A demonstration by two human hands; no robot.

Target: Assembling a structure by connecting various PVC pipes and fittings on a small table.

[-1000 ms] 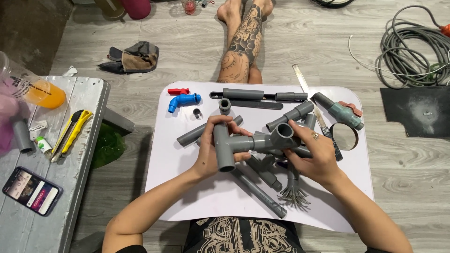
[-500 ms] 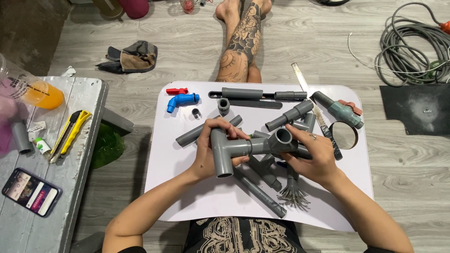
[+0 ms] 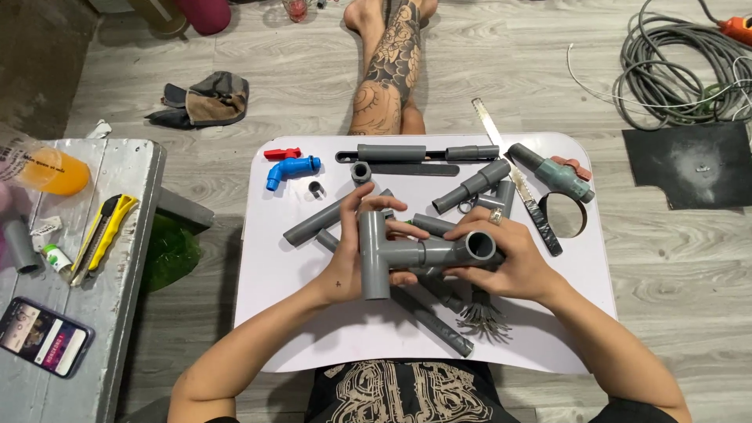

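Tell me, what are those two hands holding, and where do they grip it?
A grey pipe assembly. The left hand has its fingers around the upright tee piece at one end; the right hand grips the open-mouthed fitting at the other end.

matt grey plastic pipe fitting, smooth white tabletop

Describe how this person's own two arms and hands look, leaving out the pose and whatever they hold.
Both arms are bare to above the elbow, with no sleeves or gloves showing. The left hand has a small dark mark, perhaps a tattoo, on its back near the wrist. The right hand wears a silver-coloured ring on one finger. No watch or bracelet shows on either wrist.
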